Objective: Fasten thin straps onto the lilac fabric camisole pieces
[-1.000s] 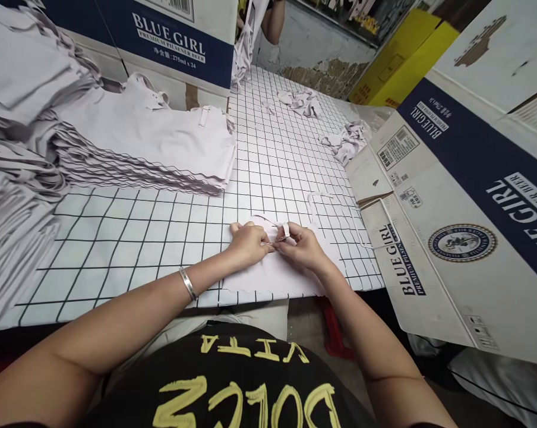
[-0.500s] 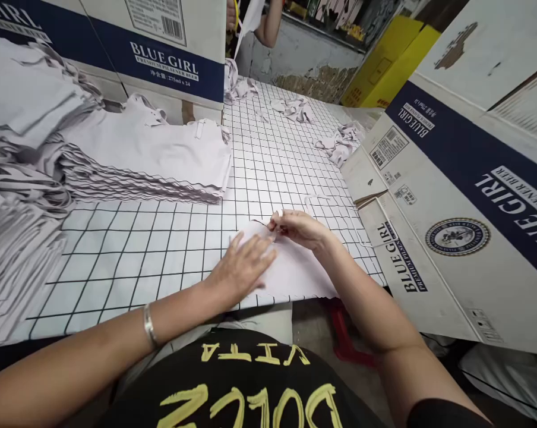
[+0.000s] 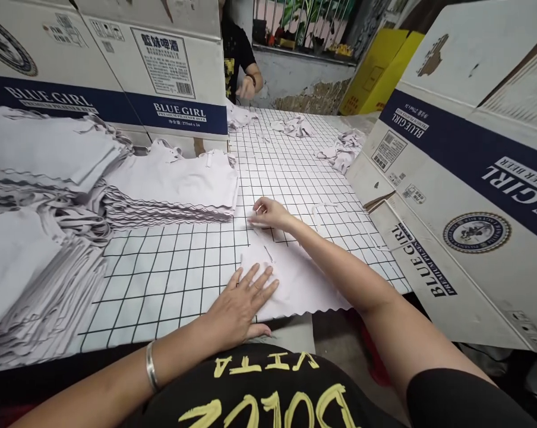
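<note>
A flat white cloth piece (image 3: 295, 279) with a scalloped edge lies at the near edge of the grid-patterned table (image 3: 170, 267). My left hand (image 3: 242, 303) rests flat on its left part, fingers spread. My right hand (image 3: 271, 213) reaches forward over the table toward the stack of white cloth pieces (image 3: 174, 181), its fingers pinched on something small I cannot make out. A thin white strap loop (image 3: 326, 208) lies on the table right of that hand.
Piles of white cloth (image 3: 28, 238) fill the left side. Blue Girl cartons stand at the back left (image 3: 117, 77) and lean at the right (image 3: 464, 196). Cloth scraps (image 3: 340, 148) lie farther back. Another person (image 3: 239, 59) in black works at the far end.
My hands came apart: the left dropped back and flattened on the cloth, the right moved forward and left toward the stack. The view tilted up, showing the other person.
</note>
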A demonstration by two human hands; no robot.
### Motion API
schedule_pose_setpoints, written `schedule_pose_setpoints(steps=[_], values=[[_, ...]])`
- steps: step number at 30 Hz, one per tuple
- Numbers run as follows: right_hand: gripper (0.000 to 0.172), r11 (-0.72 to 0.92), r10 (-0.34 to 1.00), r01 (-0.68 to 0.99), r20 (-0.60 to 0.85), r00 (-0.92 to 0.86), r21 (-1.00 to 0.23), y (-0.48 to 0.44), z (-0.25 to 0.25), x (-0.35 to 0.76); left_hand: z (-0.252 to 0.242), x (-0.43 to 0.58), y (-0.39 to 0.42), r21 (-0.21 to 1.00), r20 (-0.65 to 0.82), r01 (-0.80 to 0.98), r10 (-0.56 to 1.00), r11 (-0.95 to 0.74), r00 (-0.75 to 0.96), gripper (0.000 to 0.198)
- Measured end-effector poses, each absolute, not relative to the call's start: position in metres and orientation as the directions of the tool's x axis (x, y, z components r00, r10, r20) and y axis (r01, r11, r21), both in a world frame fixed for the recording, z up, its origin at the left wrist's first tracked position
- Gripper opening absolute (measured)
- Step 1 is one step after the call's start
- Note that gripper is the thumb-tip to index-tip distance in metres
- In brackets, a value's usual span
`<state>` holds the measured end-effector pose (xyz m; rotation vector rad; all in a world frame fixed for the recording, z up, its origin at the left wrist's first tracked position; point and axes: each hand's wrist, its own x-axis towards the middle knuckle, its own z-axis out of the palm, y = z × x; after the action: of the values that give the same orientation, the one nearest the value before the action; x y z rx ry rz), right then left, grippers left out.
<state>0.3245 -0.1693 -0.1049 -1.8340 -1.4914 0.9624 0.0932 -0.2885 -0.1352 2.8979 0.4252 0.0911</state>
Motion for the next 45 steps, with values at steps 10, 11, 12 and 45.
schedule_pose_setpoints(steps=[10,11,12,45], values=[[0.038,0.035,0.945,0.874,0.302,0.13,-0.485,-0.288,-0.112,0.36,-0.139,0.051,-0.281,0.16,-0.01,0.355,0.358,-0.921,0.934,0.083],[0.042,0.043,0.962,0.896,0.26,0.082,-0.443,-0.316,-0.114,0.366,-0.136,0.049,-0.278,0.158,-0.008,0.356,0.359,-0.921,0.933,0.083],[0.044,0.022,0.97,0.906,0.227,0.082,-0.423,-0.341,-0.116,0.371,-0.132,0.049,-0.276,0.158,0.001,0.361,0.365,-0.919,0.931,0.082],[0.019,0.008,0.947,0.927,0.299,0.112,-0.375,-0.366,-0.134,0.387,-0.086,0.411,-0.145,0.884,-0.419,0.462,0.548,0.065,0.724,0.021]])
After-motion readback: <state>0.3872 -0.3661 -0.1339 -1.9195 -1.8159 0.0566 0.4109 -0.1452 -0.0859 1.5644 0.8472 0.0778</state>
